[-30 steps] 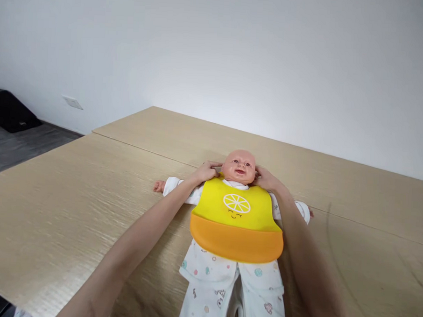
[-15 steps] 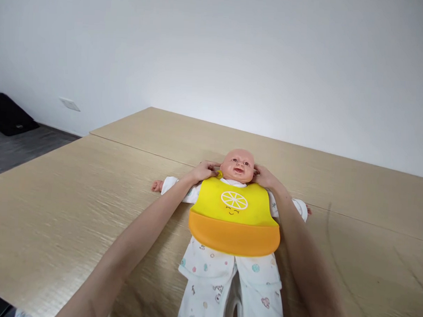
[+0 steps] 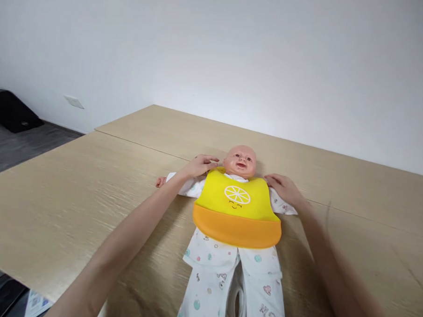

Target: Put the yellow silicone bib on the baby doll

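A baby doll lies on its back on the wooden table top point(image 3: 73, 194), with its bare head point(image 3: 240, 161) towards the far side. A yellow and orange silicone bib point(image 3: 237, 211) with a lemon-slice face covers its chest. The doll wears white patterned pyjamas point(image 3: 210, 256). My left hand point(image 3: 200, 165) rests open beside the bib's upper left corner, fingertips close to the doll's cheek. My right hand point(image 3: 282, 188) lies open on the doll's white sleeve, against the bib's right edge. The bib's neck fastening is hidden.
A seam joins two light wood table tops behind the doll. A black wedge-shaped object point(image 3: 12, 111) sits on the dark floor at far left, below a white wall with a socket plate point(image 3: 73, 102). A printed package point(image 3: 37, 305) lies below the near table edge.
My right hand has moved off the side of the doll's head, outward and down to its sleeve. My left hand has eased away from the neck, its fingers now spread above the bib's corner.
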`<control>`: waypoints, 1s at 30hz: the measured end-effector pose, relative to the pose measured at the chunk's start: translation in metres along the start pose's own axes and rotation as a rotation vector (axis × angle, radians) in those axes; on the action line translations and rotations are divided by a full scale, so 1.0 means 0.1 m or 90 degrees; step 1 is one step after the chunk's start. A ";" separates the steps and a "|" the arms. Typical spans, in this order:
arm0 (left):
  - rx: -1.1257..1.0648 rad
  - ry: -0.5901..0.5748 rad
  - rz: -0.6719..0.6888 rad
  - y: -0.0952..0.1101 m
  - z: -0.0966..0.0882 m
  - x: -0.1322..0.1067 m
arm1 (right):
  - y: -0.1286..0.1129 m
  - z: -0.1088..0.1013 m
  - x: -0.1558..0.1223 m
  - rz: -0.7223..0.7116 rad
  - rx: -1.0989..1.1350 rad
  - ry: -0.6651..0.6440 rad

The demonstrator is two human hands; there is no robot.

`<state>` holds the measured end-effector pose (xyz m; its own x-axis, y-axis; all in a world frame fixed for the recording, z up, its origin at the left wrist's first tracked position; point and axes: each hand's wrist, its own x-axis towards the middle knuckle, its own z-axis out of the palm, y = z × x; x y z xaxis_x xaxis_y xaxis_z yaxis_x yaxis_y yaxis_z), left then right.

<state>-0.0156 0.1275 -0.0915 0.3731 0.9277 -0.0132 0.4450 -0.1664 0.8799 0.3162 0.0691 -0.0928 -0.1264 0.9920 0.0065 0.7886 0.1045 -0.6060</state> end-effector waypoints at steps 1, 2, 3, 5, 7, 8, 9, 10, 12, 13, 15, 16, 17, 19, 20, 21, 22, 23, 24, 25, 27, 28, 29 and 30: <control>0.003 -0.036 -0.007 0.03 -0.07 -0.07 | 0.05 -0.05 -0.12 0.018 -0.001 -0.006; 0.016 -0.085 -0.005 0.05 -0.14 -0.15 | 0.09 -0.11 -0.23 0.033 0.008 -0.018; 0.044 -0.137 0.002 0.08 -0.22 -0.23 | 0.13 -0.15 -0.34 0.037 -0.001 -0.046; 0.116 -0.251 0.028 0.12 -0.37 -0.40 | 0.17 -0.21 -0.50 0.006 -0.065 -0.085; 0.191 -0.271 0.024 0.14 -0.47 -0.53 | 0.19 -0.23 -0.61 -0.036 -0.133 -0.112; 0.248 -0.259 0.004 0.14 -0.50 -0.58 | 0.19 -0.23 -0.64 -0.048 -0.157 -0.117; 0.312 -0.242 -0.011 0.14 -0.52 -0.62 | 0.19 -0.23 -0.66 -0.048 -0.176 -0.116; 0.378 -0.227 -0.020 0.14 -0.52 -0.63 | 0.20 -0.22 -0.67 -0.042 -0.189 -0.109; 0.484 -0.203 -0.031 0.12 -0.50 -0.64 | 0.24 -0.22 -0.70 -0.031 -0.198 -0.094; 0.518 -0.194 -0.031 0.12 -0.47 -0.63 | 0.26 -0.22 -0.71 -0.028 -0.198 -0.088; 0.558 -0.169 -0.029 0.11 -0.43 -0.60 | 0.31 -0.23 -0.76 -0.033 -0.198 -0.086; 0.574 -0.152 -0.025 0.10 -0.41 -0.59 | 0.32 -0.24 -0.78 -0.038 -0.197 -0.086; 0.589 -0.137 -0.018 0.09 -0.39 -0.59 | 0.33 -0.25 -0.81 -0.042 -0.198 -0.085; 0.612 -0.124 0.007 0.07 -0.38 -0.57 | 0.33 -0.26 -0.85 -0.050 -0.207 -0.084; 0.616 -0.126 0.022 0.06 -0.38 -0.57 | 0.31 -0.26 -0.86 -0.054 -0.218 -0.081; 0.615 -0.136 0.039 0.06 -0.38 -0.57 | 0.29 -0.26 -0.87 -0.053 -0.232 -0.076; 0.611 -0.149 0.054 0.05 -0.38 -0.57 | 0.26 -0.26 -0.88 -0.051 -0.246 -0.071; 0.607 -0.165 0.067 0.06 -0.39 -0.57 | 0.23 -0.25 -0.88 -0.051 -0.259 -0.068; 0.607 -0.180 0.073 0.06 -0.39 -0.58 | 0.21 -0.24 -0.89 -0.050 -0.267 -0.065; 0.612 -0.192 0.074 0.07 -0.39 -0.58 | 0.18 -0.23 -0.89 -0.050 -0.273 -0.062; 0.627 -0.209 0.074 0.08 -0.39 -0.59 | 0.16 -0.22 -0.89 -0.051 -0.279 -0.065; 0.636 -0.213 0.074 0.09 -0.38 -0.60 | 0.15 -0.22 -0.89 -0.051 -0.286 -0.066; 0.644 -0.214 0.074 0.11 -0.37 -0.60 | 0.14 -0.22 -0.90 -0.050 -0.298 -0.063; 0.649 -0.210 0.071 0.13 -0.36 -0.61 | 0.13 -0.22 -0.90 -0.051 -0.315 -0.058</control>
<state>-0.0622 0.0804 -0.0618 0.5870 0.7795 -0.2184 0.8065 -0.5864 0.0749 0.3511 -0.0176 -0.0834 -0.2327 0.9715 -0.0451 0.9620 0.2231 -0.1576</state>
